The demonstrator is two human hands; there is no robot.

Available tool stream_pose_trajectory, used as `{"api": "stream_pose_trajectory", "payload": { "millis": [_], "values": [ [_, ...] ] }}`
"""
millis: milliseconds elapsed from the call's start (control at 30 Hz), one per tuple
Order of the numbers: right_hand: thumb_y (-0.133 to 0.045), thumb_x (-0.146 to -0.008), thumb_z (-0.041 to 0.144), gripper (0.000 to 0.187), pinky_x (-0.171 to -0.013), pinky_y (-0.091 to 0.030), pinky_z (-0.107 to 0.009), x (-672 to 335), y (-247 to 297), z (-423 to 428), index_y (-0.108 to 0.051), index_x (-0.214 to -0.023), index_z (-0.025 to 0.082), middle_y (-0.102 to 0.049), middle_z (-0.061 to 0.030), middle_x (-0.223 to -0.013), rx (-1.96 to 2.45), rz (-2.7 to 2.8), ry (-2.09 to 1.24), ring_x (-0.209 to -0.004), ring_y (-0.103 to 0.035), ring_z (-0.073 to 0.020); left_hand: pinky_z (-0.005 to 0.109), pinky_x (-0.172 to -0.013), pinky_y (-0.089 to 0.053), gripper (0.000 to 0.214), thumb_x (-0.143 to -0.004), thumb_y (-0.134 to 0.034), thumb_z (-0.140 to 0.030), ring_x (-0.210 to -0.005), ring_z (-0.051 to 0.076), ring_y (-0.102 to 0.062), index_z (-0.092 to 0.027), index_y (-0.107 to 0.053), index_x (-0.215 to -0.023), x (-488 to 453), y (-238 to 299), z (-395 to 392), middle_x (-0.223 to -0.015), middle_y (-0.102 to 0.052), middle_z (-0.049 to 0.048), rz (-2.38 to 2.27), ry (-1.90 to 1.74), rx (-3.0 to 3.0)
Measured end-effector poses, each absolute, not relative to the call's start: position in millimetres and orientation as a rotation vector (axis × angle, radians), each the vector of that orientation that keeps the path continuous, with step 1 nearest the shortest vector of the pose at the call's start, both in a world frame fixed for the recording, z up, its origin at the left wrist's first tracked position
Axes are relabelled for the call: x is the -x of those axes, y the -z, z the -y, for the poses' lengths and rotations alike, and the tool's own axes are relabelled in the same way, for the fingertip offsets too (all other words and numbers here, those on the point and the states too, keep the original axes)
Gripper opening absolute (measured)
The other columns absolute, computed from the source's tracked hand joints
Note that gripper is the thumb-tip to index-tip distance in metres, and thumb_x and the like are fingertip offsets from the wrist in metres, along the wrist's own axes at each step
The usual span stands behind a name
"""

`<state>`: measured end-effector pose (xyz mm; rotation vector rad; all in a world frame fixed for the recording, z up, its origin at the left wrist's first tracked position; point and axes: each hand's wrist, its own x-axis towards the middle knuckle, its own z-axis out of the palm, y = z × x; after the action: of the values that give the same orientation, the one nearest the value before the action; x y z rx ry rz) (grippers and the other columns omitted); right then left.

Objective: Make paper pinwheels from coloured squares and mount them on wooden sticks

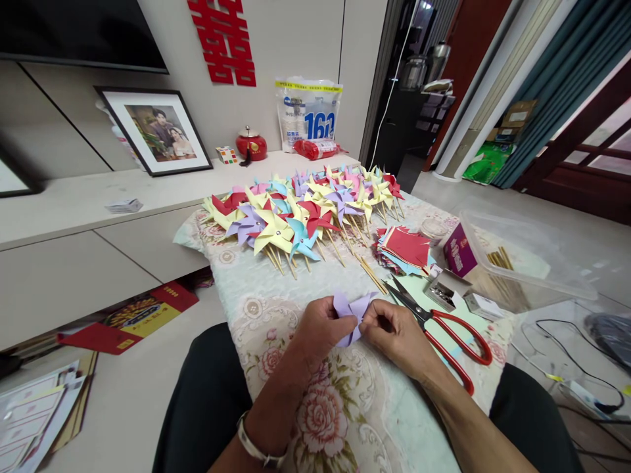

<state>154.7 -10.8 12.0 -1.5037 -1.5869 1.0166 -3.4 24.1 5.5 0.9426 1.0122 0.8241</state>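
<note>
A purple paper pinwheel [351, 307] is held between my two hands above the near part of the flowered tablecloth [323, 417]. My left hand [320, 328] grips its left side, with the thumb pressed near the centre. At the pinwheel's right side, my right hand [394, 332] pinches close to the middle; whatever small piece may be in those fingertips is hidden. Red-handled scissors [436, 322] lie just right of my right hand, blades pointing away. Beyond my hands, several bamboo sticks [373, 274] rest on the cloth.
Many finished pinwheels [296, 223] on sticks crowd the table's far half. Cut paper pieces [404, 248], a small open box of pins [446, 292] and a clear plastic bin [532, 269] with sticks stand at right. A white cabinet [148, 240] runs along the wall.
</note>
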Motion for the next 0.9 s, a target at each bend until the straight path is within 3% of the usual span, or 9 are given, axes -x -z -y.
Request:
{"api": "stream_pose_trajectory", "payload": {
  "millis": [133,300,400,533,733,900],
  "values": [
    [-0.062,-0.075,0.024,0.014,-0.055,-0.033,-0.025,-154,-14,12,-0.056,-0.064,0.019,-0.051,0.0031,-0.062,1.504,1.583,-1.048,-0.059,-0.043,-0.0124,0.024,-0.052,-0.038,0.015,-0.055,-0.069,-0.023,-0.055,0.013,-0.052,-0.014,-0.068,-0.066,3,-2,-25,-0.061,-0.063,0.0002,-1.022,-0.82,-0.966],
    [-0.068,-0.084,0.042,0.028,-0.054,-0.033,-0.026,-165,-12,13,-0.058,-0.069,0.02,-0.05,0.0025,-0.062,1.314,1.334,-0.938,-0.058,-0.043,-0.0135,0.024,-0.049,-0.034,0.013,-0.056,-0.066,-0.024,-0.051,0.012,-0.048,-0.015,-0.066,-0.064,8,-7,-27,-0.057,-0.06,-0.0009,-0.996,-0.776,-0.955],
    [-0.071,-0.084,0.042,0.022,-0.064,-0.043,-0.028,-174,-7,11,-0.069,-0.093,0.022,-0.063,-0.0028,-0.081,1.177,1.2,-0.845,-0.075,-0.056,-0.0182,0.025,-0.05,-0.035,0.015,-0.055,-0.067,-0.024,-0.051,0.012,-0.048,-0.014,-0.069,-0.066,15,-15,-28,-0.058,-0.061,0.0,-0.965,-0.722,-0.953],
    [-0.071,-0.084,0.044,0.049,-0.085,-0.049,-0.037,-177,-8,11,-0.062,-0.129,0.025,-0.067,-0.0083,-0.108,1.097,1.286,-1.046,-0.1,-0.061,-0.0237,0.025,-0.048,-0.031,0.013,-0.058,-0.066,-0.022,-0.051,0.012,-0.046,-0.014,-0.071,-0.067,26,-20,-32,-0.06,-0.062,0.0012,-0.934,-0.588,-1.119],
    [-0.069,-0.085,0.036,0.071,-0.081,-0.047,-0.035,-167,-20,15,-0.042,-0.148,0.02,-0.067,-0.0058,-0.099,1.069,1.486,-1.3,-0.088,-0.062,-0.0196,0.024,-0.045,-0.027,0.008,-0.06,-0.06,-0.015,-0.048,0.012,-0.043,-0.018,-0.068,-0.061,32,-18,-39,-0.054,-0.058,-0.0007,-0.908,-0.431,-1.357],
    [-0.069,-0.08,0.025,0.076,-0.07,-0.042,-0.03,-164,-21,17,-0.04,-0.149,0.018,-0.059,0.0014,-0.084,1.131,1.571,-1.291,-0.076,-0.055,-0.0152,0.024,-0.045,-0.029,0.008,-0.06,-0.064,-0.018,-0.051,0.014,-0.047,-0.018,-0.07,-0.065,28,-18,-41,-0.06,-0.063,0.0007,-0.915,-0.383,-1.46]
  ]
}}
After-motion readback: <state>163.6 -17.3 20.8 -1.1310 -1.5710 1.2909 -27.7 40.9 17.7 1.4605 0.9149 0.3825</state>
